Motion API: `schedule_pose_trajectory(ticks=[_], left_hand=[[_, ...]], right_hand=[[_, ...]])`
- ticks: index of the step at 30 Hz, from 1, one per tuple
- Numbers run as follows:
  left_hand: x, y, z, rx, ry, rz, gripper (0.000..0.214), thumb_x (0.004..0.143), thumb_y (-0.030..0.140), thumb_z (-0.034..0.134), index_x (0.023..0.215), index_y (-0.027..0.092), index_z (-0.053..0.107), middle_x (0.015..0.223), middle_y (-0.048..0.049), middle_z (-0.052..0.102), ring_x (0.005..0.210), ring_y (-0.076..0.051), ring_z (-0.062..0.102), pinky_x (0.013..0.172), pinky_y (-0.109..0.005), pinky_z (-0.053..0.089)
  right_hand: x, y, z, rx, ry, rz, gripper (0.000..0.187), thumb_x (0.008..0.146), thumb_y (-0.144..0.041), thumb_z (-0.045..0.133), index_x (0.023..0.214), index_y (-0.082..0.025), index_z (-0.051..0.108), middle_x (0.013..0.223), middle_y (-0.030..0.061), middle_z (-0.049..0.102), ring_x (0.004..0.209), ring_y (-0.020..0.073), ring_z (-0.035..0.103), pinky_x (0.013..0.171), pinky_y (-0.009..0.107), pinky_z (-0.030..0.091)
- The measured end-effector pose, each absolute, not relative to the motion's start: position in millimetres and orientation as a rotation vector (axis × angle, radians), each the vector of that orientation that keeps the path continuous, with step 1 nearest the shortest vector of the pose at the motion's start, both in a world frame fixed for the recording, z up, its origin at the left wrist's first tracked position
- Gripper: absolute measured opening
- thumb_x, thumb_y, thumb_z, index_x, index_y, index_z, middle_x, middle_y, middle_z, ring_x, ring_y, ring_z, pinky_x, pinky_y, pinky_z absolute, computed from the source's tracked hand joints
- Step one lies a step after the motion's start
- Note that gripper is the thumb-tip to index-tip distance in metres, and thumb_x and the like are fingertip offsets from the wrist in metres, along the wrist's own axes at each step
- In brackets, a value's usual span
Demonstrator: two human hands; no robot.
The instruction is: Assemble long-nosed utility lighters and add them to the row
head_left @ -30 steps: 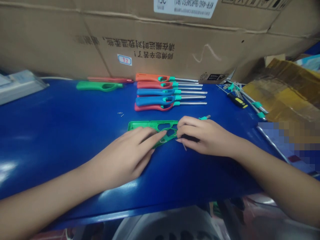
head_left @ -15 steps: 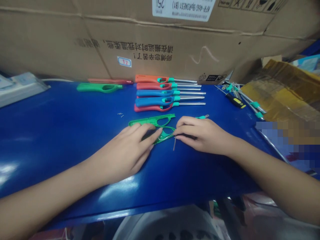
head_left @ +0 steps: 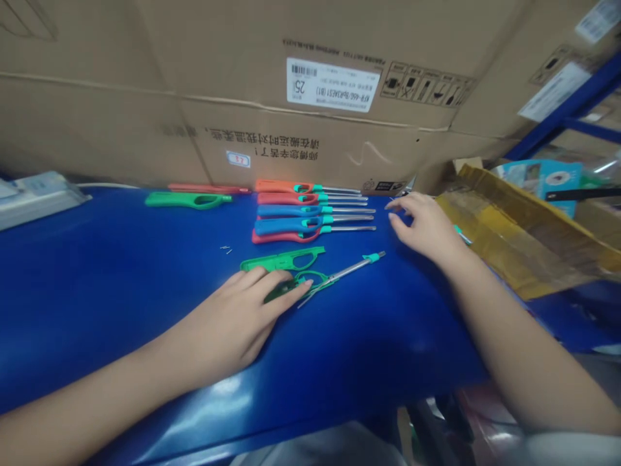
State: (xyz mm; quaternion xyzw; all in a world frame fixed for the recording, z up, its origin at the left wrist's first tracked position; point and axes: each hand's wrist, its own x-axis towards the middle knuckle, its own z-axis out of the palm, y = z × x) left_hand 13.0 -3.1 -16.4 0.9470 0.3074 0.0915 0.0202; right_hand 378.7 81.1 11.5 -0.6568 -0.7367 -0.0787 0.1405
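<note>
My left hand (head_left: 247,310) is closed on a green lighter casing half (head_left: 316,279), holding it down on the table. From its front end a metal lighter tube (head_left: 355,267) with a turquoise collar points to the upper right, thin wires trailing back by my fingertips. Just behind lies a second green casing half (head_left: 281,261), hollow side showing. My right hand (head_left: 424,226) is open over the table at the right, thumb and fingers apart, with nothing visible between them. Beyond the tips of several assembled lighters (head_left: 291,226), it covers the spot where the screwdriver lay.
A large cardboard box (head_left: 160,123) walls off the back of the blue table (head_left: 145,285). Green and red casing pieces (head_left: 187,200) lie at the back left, near a white power strip (head_left: 41,197). Tiny metal pins (head_left: 226,248) lie loose. A taped carton (head_left: 514,226) stands right.
My right hand has left the green casing and moved right and back, opening. The metal tube now shows at the casing's front. My left hand stays on the casing; the view has tilted up.
</note>
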Motion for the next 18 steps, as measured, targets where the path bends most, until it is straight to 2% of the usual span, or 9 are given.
schedule_pose_trajectory(ticks=[1,3,6,9,12,18], left_hand=[[12.6,-3.7,-16.6,2.94,0.952,0.284,0.063,0.098,0.012,0.046,0.158,0.031,0.042,0.14,-0.013,0.059,0.117,-0.031,0.058,0.093,-0.045,0.051],[11.8,-5.0,-17.1,2.943,0.947,0.293,0.066,0.095,0.01,0.047,0.158,0.031,0.041,0.14,-0.0125,0.058,0.117,-0.031,0.058,0.093,-0.044,0.052],[10.8,-5.9,-18.0,2.941,0.922,0.313,0.069,0.093,0.009,0.049,0.157,0.033,0.043,0.14,-0.0114,0.058,0.115,-0.03,0.057,0.093,-0.043,0.052],[10.6,-6.2,-17.8,2.942,0.907,0.312,0.07,0.092,0.007,0.049,0.156,0.035,0.043,0.14,-0.0107,0.058,0.116,-0.03,0.057,0.093,-0.043,0.052],[10.8,-6.9,-16.3,2.947,0.908,0.285,0.07,0.093,0.006,0.048,0.157,0.035,0.043,0.142,-0.0105,0.057,0.117,-0.03,0.056,0.094,-0.044,0.051],[10.5,-6.9,-14.7,2.938,0.883,0.234,0.068,0.095,0.006,0.045,0.156,0.035,0.043,0.144,-0.0104,0.055,0.123,-0.032,0.054,0.096,-0.047,0.05]], right_hand=[[390.1,87.1,11.7,-2.019,-2.058,-0.257,0.031,0.093,-0.025,0.052,0.116,-0.017,0.072,0.117,0.0143,0.068,0.115,0.032,0.061,0.102,0.045,0.048],[410.7,96.4,10.9,-2.2,-1.932,-0.273,0.036,0.093,-0.021,0.05,0.121,-0.014,0.071,0.121,0.0188,0.066,0.119,0.0355,0.06,0.103,0.048,0.048],[431.5,104.3,7.6,-2.45,-1.777,-0.219,0.036,0.093,-0.021,0.052,0.123,-0.015,0.071,0.126,0.0198,0.065,0.122,0.0374,0.06,0.102,0.05,0.049],[439.6,108.5,4.4,-2.59,-1.743,-0.103,0.03,0.098,-0.028,0.057,0.125,-0.019,0.069,0.132,0.0153,0.064,0.122,0.0319,0.061,0.101,0.048,0.051],[440.9,110.8,3.1,-2.662,-1.747,-0.005,0.035,0.1,-0.038,0.063,0.129,-0.019,0.064,0.133,0.0107,0.063,0.116,0.0243,0.064,0.099,0.047,0.055],[447.6,112.6,5.7,-2.768,-1.636,0.037,0.036,0.099,-0.039,0.064,0.127,-0.018,0.064,0.13,0.0102,0.065,0.113,0.0236,0.066,0.095,0.045,0.057]])
